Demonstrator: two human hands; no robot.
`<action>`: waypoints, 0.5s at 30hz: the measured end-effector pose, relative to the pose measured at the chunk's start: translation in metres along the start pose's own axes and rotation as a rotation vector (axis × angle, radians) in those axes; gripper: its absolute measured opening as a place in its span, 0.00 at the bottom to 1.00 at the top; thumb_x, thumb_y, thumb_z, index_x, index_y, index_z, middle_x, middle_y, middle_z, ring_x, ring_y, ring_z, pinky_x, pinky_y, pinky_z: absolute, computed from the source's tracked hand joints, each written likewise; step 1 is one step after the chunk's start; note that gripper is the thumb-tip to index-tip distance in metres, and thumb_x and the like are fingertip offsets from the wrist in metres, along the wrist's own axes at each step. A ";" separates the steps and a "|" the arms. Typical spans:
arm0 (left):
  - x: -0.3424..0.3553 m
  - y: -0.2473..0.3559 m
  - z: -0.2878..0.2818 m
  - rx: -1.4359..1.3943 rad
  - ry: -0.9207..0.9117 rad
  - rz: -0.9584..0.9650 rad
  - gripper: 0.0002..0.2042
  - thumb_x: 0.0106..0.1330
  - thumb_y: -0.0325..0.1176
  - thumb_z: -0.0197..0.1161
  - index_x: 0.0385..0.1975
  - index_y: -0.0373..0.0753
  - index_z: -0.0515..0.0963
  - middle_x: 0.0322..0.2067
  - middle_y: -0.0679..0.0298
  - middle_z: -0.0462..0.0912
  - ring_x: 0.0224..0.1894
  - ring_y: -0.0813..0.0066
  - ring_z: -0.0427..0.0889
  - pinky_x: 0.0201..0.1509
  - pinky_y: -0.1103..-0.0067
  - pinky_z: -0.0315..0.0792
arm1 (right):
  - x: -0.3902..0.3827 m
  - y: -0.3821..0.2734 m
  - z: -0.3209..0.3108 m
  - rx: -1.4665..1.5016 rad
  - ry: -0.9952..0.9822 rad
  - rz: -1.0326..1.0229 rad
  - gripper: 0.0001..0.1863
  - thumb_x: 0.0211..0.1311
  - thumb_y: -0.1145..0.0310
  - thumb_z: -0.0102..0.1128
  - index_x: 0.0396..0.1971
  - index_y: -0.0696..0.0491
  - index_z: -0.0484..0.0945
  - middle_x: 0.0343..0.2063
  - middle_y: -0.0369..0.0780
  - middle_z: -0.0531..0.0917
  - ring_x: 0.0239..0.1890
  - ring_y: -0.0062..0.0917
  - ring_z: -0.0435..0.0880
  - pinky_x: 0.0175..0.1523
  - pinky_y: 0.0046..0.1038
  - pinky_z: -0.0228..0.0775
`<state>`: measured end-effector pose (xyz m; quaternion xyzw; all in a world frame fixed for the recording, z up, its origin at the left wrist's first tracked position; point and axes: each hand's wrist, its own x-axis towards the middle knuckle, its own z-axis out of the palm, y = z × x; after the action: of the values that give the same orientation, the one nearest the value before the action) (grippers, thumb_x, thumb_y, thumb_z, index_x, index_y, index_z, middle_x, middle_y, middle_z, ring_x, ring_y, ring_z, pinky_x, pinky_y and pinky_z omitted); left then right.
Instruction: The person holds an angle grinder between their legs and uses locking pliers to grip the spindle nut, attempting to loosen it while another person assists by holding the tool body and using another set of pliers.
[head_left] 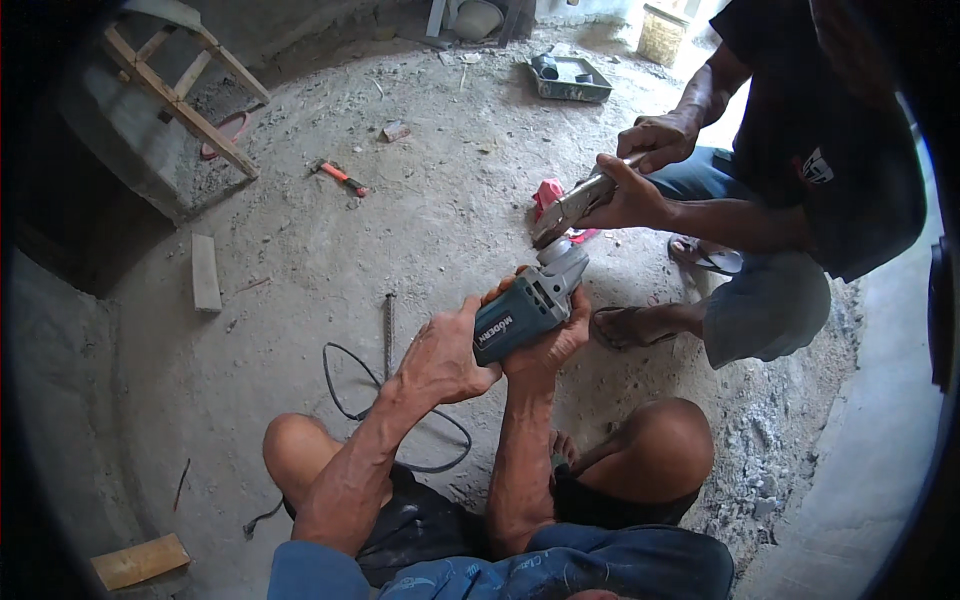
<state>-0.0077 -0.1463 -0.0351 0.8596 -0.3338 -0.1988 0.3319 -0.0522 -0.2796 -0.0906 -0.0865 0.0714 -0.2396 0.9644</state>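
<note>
I hold a teal-green and grey angle grinder (pixel 522 318) in both hands, its metal head pointing away from me. My left hand (pixel 445 350) is wrapped round the rear of its body. My right hand (pixel 552 345) cups the underside and right side near the head. A co-worker squatting at the right grips a metal tool (pixel 580 208) that looks like locking pliers. Its jaw end meets the round spindle part (pixel 553 252) of the grinder; how it grips there cannot be made out. A black cable (pixel 440 467) loops on the floor below my left forearm.
A hammer (pixel 340 178) with a red-black handle lies on the dusty floor. A metal rod (pixel 389 330) is left of my hands, a wood block (pixel 206 273) farther left. A wooden frame (pixel 180 105) leans at upper left; a green tray (pixel 570 80) sits at the back.
</note>
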 end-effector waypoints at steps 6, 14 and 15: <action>-0.001 0.004 -0.004 0.002 0.006 0.005 0.27 0.47 0.31 0.70 0.48 0.27 0.68 0.33 0.34 0.83 0.42 0.34 0.85 0.49 0.55 0.79 | 0.001 0.003 0.001 -0.016 -0.030 -0.001 0.37 0.65 0.38 0.47 0.49 0.63 0.79 0.35 0.51 0.85 0.37 0.43 0.85 0.48 0.45 0.77; 0.002 -0.001 0.002 0.006 -0.009 0.012 0.29 0.48 0.34 0.71 0.50 0.28 0.71 0.32 0.39 0.84 0.39 0.39 0.87 0.44 0.59 0.80 | 0.002 -0.001 0.000 -0.014 0.033 -0.017 0.37 0.64 0.38 0.47 0.48 0.62 0.79 0.34 0.50 0.85 0.36 0.42 0.85 0.47 0.45 0.78; 0.002 -0.002 0.003 0.007 -0.003 0.018 0.29 0.47 0.34 0.71 0.50 0.28 0.71 0.32 0.39 0.84 0.39 0.39 0.87 0.44 0.59 0.80 | 0.003 0.000 0.000 -0.015 0.027 -0.017 0.37 0.64 0.38 0.47 0.48 0.62 0.79 0.34 0.50 0.85 0.36 0.42 0.85 0.47 0.45 0.78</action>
<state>-0.0068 -0.1481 -0.0385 0.8572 -0.3429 -0.1959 0.3304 -0.0499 -0.2812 -0.0907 -0.0911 0.0854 -0.2484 0.9606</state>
